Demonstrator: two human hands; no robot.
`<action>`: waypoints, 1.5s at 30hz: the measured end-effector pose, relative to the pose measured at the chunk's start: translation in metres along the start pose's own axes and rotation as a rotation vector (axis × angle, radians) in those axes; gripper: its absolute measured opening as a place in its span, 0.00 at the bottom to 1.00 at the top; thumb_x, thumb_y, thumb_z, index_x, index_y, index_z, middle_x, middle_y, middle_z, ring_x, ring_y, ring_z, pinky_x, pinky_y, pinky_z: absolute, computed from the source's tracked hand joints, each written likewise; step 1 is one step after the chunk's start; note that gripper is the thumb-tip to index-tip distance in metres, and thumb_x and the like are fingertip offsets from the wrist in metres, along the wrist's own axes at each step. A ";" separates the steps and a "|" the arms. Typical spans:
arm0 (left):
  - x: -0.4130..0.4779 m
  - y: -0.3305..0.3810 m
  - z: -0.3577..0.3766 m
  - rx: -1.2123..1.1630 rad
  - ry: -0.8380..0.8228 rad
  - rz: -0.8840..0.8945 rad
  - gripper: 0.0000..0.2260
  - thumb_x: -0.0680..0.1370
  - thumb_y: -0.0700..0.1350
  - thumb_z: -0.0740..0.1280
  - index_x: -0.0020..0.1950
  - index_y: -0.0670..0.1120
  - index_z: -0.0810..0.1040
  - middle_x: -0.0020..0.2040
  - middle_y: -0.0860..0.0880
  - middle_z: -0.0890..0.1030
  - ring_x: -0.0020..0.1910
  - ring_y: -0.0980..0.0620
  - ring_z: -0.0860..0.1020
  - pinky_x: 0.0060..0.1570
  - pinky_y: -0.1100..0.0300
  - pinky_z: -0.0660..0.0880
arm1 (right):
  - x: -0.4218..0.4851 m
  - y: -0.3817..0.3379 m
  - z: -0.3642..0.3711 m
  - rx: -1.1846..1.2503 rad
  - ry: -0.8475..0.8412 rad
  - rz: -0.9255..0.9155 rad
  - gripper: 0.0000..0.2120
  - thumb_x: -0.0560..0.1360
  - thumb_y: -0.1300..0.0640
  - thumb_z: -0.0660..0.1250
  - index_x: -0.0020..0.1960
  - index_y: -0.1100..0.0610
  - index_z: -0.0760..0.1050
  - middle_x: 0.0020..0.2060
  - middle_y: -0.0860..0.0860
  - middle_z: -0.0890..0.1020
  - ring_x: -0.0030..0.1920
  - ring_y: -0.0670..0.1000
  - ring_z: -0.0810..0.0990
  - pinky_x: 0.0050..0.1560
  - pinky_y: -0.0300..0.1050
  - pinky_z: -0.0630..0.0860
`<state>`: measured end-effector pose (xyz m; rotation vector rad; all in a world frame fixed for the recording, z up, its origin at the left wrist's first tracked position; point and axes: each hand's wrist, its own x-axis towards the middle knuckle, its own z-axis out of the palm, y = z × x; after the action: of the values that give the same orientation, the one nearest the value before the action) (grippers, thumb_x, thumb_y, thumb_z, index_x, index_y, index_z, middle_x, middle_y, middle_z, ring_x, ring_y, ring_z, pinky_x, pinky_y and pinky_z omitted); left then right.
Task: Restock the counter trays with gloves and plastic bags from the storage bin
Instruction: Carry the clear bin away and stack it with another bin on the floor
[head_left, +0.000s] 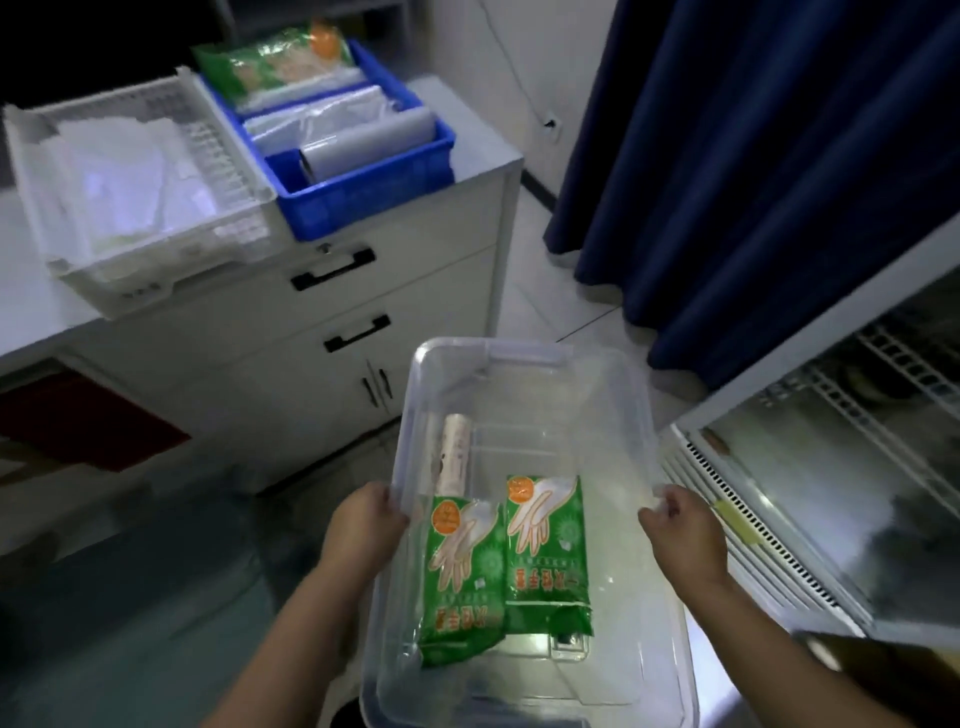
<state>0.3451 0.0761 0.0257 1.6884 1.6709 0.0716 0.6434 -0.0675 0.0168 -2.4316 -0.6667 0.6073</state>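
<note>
I hold a clear plastic storage bin in front of me, off the floor. My left hand grips its left rim and my right hand grips its right rim. Inside lie two green glove packets, one on the left and one on the right, plus a roll of plastic bags along the left wall. On the counter at the upper left stand a blue tray with a green glove packet and bag rolls, and a white tray with white bags.
A white cabinet with black drawer handles carries the trays. A dark blue curtain hangs at the right. A glass-door cooler with wire shelves stands at the lower right. Tiled floor lies between cabinet and curtain.
</note>
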 end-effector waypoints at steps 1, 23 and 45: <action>0.005 0.020 0.004 0.010 -0.012 0.025 0.02 0.71 0.42 0.66 0.38 0.46 0.75 0.37 0.46 0.79 0.38 0.45 0.76 0.32 0.58 0.65 | 0.010 0.004 -0.015 0.015 0.026 0.002 0.12 0.70 0.62 0.69 0.53 0.59 0.78 0.40 0.55 0.79 0.40 0.55 0.76 0.41 0.44 0.69; 0.286 0.341 -0.015 0.139 -0.045 0.368 0.03 0.74 0.44 0.65 0.41 0.46 0.74 0.35 0.50 0.74 0.34 0.50 0.72 0.28 0.60 0.62 | 0.325 -0.115 -0.099 0.256 0.272 0.077 0.09 0.72 0.64 0.69 0.33 0.58 0.74 0.31 0.59 0.78 0.31 0.57 0.75 0.34 0.44 0.69; 0.527 0.554 -0.039 -0.063 0.261 0.025 0.11 0.73 0.41 0.67 0.54 0.40 0.78 0.54 0.37 0.81 0.51 0.39 0.78 0.45 0.57 0.70 | 0.758 -0.329 -0.129 0.243 0.013 -0.282 0.06 0.69 0.67 0.68 0.44 0.59 0.77 0.36 0.55 0.77 0.37 0.54 0.74 0.39 0.42 0.69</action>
<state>0.8674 0.6295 0.1094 1.7098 1.8158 0.3671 1.1948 0.5557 0.1043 -2.0697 -0.8586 0.5239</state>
